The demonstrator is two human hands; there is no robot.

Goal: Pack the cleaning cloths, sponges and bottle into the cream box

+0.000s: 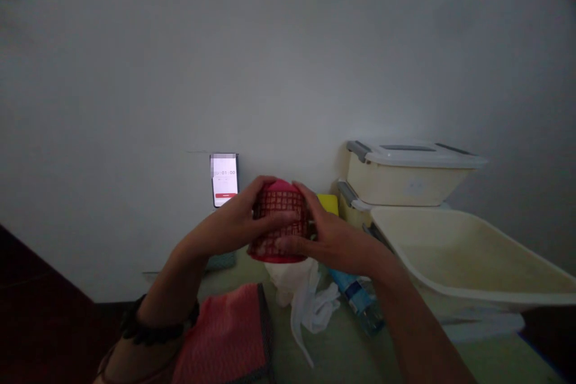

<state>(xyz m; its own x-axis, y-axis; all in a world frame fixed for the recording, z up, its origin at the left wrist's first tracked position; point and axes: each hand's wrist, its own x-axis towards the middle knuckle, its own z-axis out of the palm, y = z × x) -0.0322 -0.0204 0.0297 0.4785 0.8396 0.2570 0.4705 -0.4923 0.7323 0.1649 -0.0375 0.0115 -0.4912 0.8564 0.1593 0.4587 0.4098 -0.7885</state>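
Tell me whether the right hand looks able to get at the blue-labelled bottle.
Probably yes, once freed: the right hand holds the red checked item together with the left hand. The bottle lies close by, and nothing seems to rest on its visible part.

The bottle (360, 305) looks like clear, glossy plastic, the pink towel (225, 336) like rough, matt woven cloth.

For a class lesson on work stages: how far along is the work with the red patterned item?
Done, it seems: the red patterned item appears raised, but nothing looks clearly finished. In hand: the left hand and right hand hold it. Left: its release; anything further cannot be told.
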